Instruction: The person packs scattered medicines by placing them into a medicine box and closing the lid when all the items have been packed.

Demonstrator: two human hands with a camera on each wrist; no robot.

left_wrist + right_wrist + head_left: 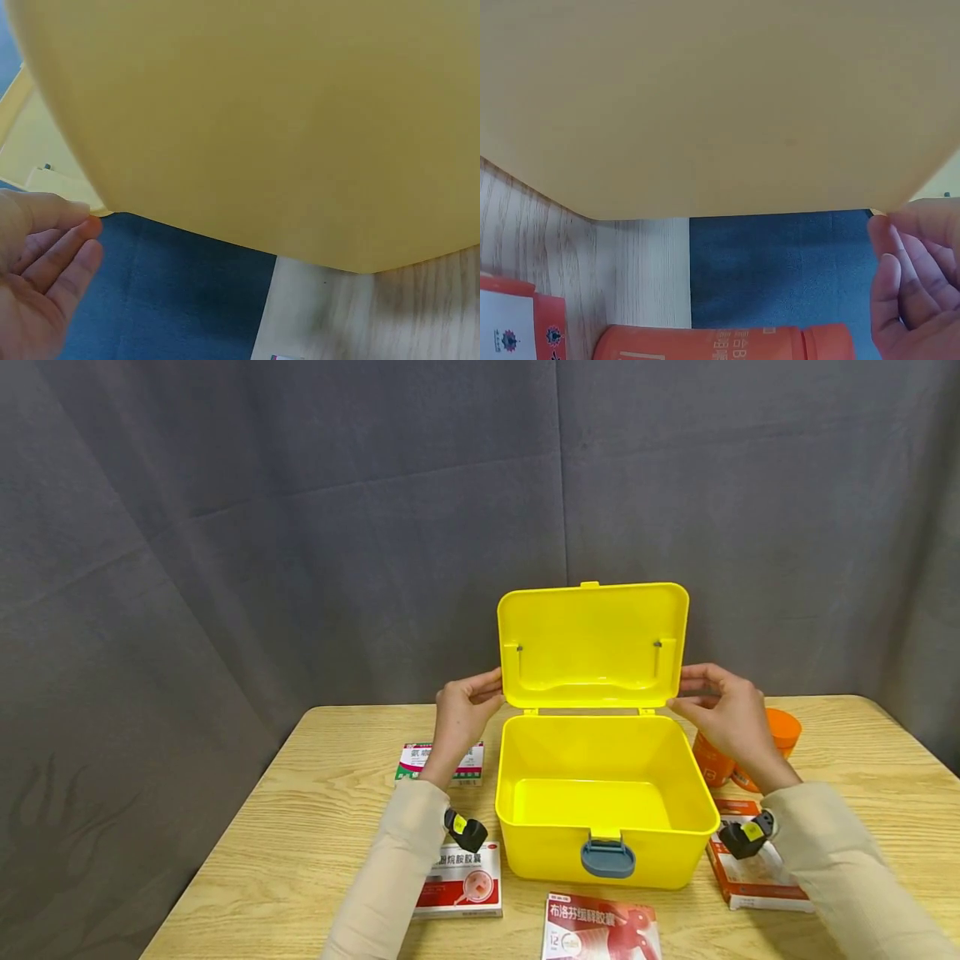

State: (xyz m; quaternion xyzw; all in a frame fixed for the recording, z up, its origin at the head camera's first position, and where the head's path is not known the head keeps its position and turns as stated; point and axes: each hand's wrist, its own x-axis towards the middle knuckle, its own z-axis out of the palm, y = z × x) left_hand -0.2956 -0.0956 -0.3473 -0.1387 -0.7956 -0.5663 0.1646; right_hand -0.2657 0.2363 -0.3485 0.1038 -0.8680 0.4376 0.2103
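Observation:
A yellow plastic storage box (600, 852) stands on the table with its lid (592, 643) raised upright at the back. No contents show inside, and a grey-blue latch (607, 858) is at its front. My left hand (467, 714) pinches the lid's lower left edge near the hinge, thumb in front and fingers behind. On the opposite side, my right hand (723, 710) pinches the lower right edge in the same way. Both wrist views are mostly filled by the box's side wall (262, 135), with the thumb and fingertips meeting at the lid's corner.
Left of the box lie a green-and-white medicine box (470, 768) and a red-and-white one (480, 885). Another medicine box (600, 931) lies in front. To the right are orange bottles (783, 731) and an orange-red carton (757, 877). A grey curtain (337, 527) hangs behind the table.

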